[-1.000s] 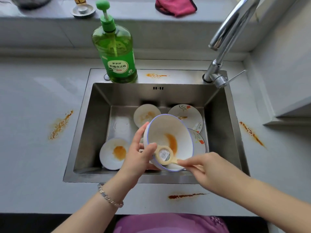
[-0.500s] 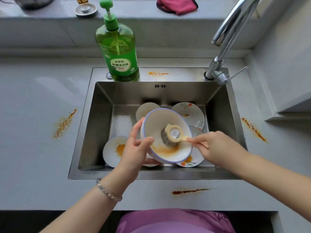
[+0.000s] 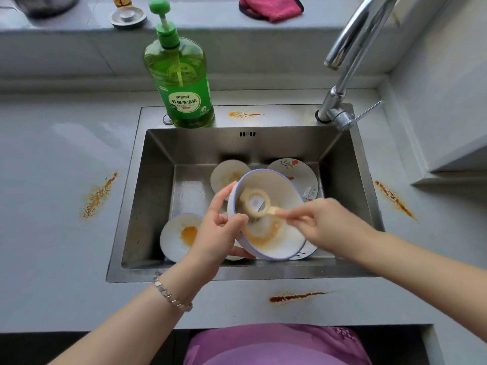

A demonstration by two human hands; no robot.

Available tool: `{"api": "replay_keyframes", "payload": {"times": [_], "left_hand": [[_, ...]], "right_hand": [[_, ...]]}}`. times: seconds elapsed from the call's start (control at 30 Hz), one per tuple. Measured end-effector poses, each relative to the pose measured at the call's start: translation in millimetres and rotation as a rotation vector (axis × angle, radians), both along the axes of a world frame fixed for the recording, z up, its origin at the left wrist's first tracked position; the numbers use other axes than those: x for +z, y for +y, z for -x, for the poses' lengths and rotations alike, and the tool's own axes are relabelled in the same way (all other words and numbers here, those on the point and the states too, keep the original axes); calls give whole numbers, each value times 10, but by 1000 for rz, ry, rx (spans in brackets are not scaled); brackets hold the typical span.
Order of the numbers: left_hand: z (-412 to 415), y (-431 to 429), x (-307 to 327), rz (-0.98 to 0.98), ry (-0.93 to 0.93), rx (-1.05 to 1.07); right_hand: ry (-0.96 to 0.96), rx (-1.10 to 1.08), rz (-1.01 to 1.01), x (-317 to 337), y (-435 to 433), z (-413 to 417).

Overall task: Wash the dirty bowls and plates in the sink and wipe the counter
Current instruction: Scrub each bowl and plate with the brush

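Note:
Over the steel sink (image 3: pixel 347 180) my left hand (image 3: pixel 216 233) grips the left rim of a white bowl with a blue edge (image 3: pixel 279 243), tilted toward me and smeared orange inside. My right hand (image 3: pixel 324 225) pinches the handle of a beige dish brush (image 3: pixel 254 204), whose round head presses against the bowl's inner wall. Below lie dirty dishes: a small plate with an orange blot (image 3: pixel 179 235) at the front left, another stained plate (image 3: pixel 228 175) at the back, and a flower-patterned plate (image 3: pixel 297 169) partly hidden by the bowl.
A green dish-soap pump bottle (image 3: pixel 181 83) stands on the sink's back rim. The tap (image 3: pixel 350 61) arches over from the right. Orange-brown stains mark the counter on the left (image 3: pixel 98 196), the right (image 3: pixel 394 200), the front (image 3: pixel 295 296) and the back rim (image 3: pixel 243 114). A red cloth (image 3: pixel 271 6) lies on the ledge.
The brush head has moved from the bowl's lower rim up onto its inner wall, spreading the orange smear. The bowl has tilted and shifted a little in my left hand.

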State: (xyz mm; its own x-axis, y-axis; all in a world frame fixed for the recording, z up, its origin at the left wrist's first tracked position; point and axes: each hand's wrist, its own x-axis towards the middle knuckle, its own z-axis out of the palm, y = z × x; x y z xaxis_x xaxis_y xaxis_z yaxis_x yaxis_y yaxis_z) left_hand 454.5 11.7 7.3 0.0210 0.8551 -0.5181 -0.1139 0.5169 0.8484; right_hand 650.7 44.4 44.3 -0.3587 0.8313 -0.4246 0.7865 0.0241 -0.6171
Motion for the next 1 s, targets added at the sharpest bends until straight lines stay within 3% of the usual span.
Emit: {"api": "replay_keyframes", "payload": {"times": [0.07,0.1,0.2,0.27,0.37,0.43,0.5,0.63,0.73,0.83,1.0], "left_hand": [[57,23,19,-2,-27,30],[89,52,23,-6,-28,47],[73,48,37,20,10,26],[29,-5,38,47,-12,-15],[80,6,58,55,-19,26],[102,36,61,41,29,44],[78,9,59,45,56,7],[117,-28,73,39,80,18],[184,0,116,-6,169,28],[215,13,130,-51,201,22],[239,66,130,-76,269,-43]], "right_hand": [[-152,17,-107,-29,-1,-81],[-164,40,-69,-51,-47,-98],[17,79,107,1,-144,43],[14,28,12,-15,-4,17],[-150,50,-53,-42,13,-94],[-48,103,98,-79,-99,-31],[47,85,113,-50,-99,52],[-189,97,-60,-55,32,-26],[-117,189,91,-46,-72,42],[-96,108,113,-47,-7,74],[81,81,523,-19,100,99]]}}
